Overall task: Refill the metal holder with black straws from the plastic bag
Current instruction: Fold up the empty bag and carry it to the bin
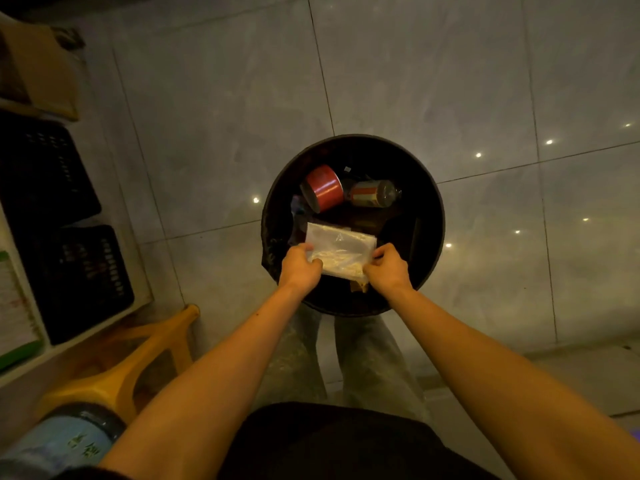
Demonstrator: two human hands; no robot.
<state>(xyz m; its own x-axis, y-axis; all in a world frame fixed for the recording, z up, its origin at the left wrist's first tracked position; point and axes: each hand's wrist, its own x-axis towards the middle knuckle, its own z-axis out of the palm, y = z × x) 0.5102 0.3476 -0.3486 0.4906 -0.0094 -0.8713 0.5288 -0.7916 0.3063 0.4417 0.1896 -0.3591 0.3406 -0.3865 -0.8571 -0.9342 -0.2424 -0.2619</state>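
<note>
Head view: both grips held a clear plastic bag (pixel 341 242) over a round black bin (pixel 426 188).
The left grip (pixel 300 268) pinched the bag's 8 o'clock corner and the right grip (pixel 386 270) its 4 o'clock corner, fingers curled on the film. The bag was flat and see-through, pale and creased at its near end, with a small triangle mark. It sat over the bin's 6 o'clock side; inside, a red can (pixel 323 188) lay at 11 o'clock.

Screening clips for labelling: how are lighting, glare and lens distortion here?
Head view: dim, orange-tinted light; pinpoint lamp reflections dot the glossy floor tiles; the wide-angle lens bows the tile seams; the bin is mostly shadow inside, yet the plastic bag reads clearly.
</note>
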